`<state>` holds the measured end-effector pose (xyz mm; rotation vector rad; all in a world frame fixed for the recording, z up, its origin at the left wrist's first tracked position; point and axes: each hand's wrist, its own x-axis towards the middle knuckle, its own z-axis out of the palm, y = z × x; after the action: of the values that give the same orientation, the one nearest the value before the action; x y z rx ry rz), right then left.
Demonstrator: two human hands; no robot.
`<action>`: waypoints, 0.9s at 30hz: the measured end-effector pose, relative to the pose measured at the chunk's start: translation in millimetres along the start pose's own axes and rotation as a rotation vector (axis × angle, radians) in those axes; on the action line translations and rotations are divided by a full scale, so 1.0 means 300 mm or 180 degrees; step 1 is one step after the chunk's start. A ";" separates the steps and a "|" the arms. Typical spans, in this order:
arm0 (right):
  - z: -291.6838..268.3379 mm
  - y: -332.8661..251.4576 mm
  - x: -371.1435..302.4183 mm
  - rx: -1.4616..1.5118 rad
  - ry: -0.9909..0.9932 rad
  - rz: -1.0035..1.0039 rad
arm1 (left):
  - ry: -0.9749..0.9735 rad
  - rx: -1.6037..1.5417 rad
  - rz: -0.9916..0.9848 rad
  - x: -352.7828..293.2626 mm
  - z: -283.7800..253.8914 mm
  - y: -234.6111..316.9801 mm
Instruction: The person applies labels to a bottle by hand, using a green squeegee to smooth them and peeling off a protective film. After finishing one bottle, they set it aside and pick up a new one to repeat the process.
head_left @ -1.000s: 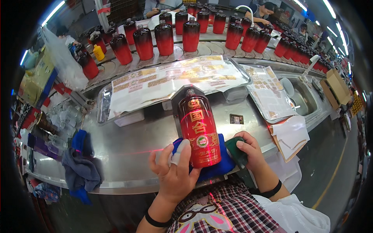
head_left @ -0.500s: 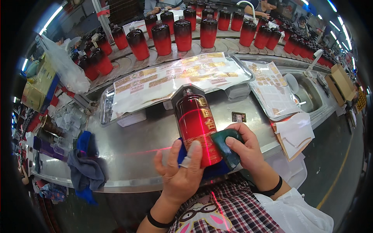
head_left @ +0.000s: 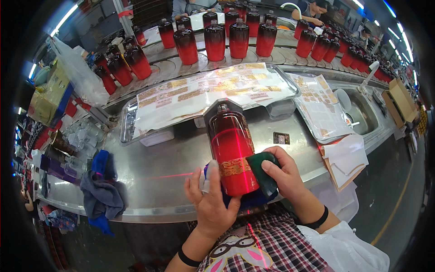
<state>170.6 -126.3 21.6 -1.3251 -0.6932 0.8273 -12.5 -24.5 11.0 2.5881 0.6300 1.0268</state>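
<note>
A red bottle [head_left: 232, 152] with a black-shaded top, a gold patterned band and gold decoration at its right side lies tilted in a dark angular holder [head_left: 211, 109], neck pointing away from me. My left hand [head_left: 213, 204] holds its lower left side, thumb at the base and other fingers spread; one finger wears a pale cover. My right hand [head_left: 285, 174] pinches a dark green flat scraper [head_left: 263, 171], thumb on top, its edge against the bottle's right side at the gold band. Blue cloth [head_left: 247, 201] shows under the bottle. Red light lines cross the bottle.
Behind the bottle, a metal tray [head_left: 125, 129] bears gold decal sheets [head_left: 204, 93]; another tray [head_left: 302, 117] stands by the sink [head_left: 369, 119]. Several red-black bottles [head_left: 239, 38] line the conveyor [head_left: 204, 63]. A grey cloth [head_left: 102, 197] hangs at the left edge. Other people sit beyond.
The bottle has turned in its holder, carrying the gold characters to its right edge and showing the gold band. My left hand has slid from its front to its lower left side. Conveyor bottles have shifted.
</note>
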 end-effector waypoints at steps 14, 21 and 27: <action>-0.053 0.005 -0.025 0.0035 -0.0009 -0.0159 | -0.0327 -0.0397 -0.0139 0.038 0.039 -0.017; -0.064 -0.071 -0.038 -0.2339 -0.0091 -0.2757 | -0.0499 -0.0435 -0.0037 0.023 0.041 -0.064; -0.043 -0.091 -0.043 -0.1260 -0.0467 -0.1606 | -0.0308 -0.0010 0.0110 0.059 0.015 -0.004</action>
<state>177.5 -145.6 47.2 -1.3556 -1.2941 0.3876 1.8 -15.3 17.6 2.6360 0.5612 0.9056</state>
